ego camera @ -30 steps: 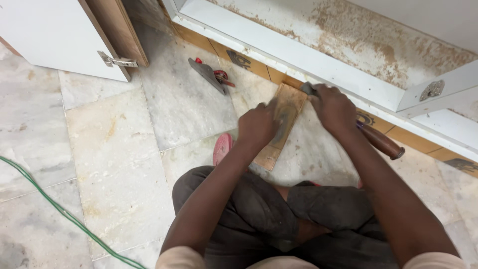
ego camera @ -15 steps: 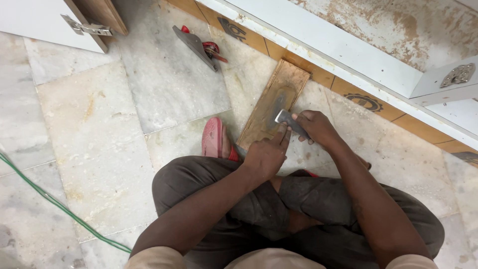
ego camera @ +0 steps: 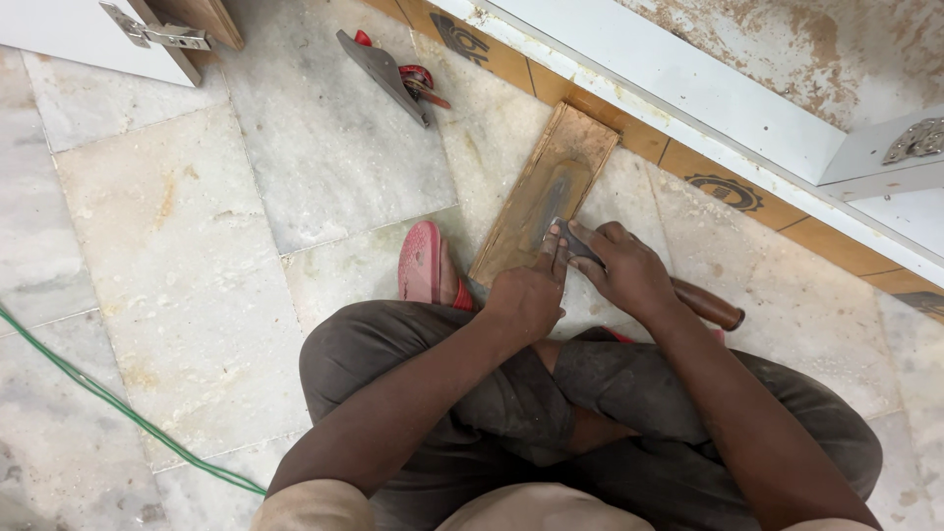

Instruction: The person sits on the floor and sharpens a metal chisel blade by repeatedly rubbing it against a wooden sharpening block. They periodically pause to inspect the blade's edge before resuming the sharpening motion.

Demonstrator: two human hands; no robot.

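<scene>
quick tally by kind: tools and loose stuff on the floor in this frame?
Chisel with brown wooden handle, under the right hand: 1
Wooden-cased sharpening block, left hand at its near end: 1
Red sandal: 1
Grey plane-like tool with red parts: 1
Green cable: 1
Total: 5

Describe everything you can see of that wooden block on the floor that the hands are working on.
The wooden block is a long, flat, tan rectangle lying at a slant on the marble floor, its far end near the cabinet base. A dark grey worn patch runs along its middle. The left hand and right hand press a chisel blade onto its near end; a red sandal lies beside it.
</scene>
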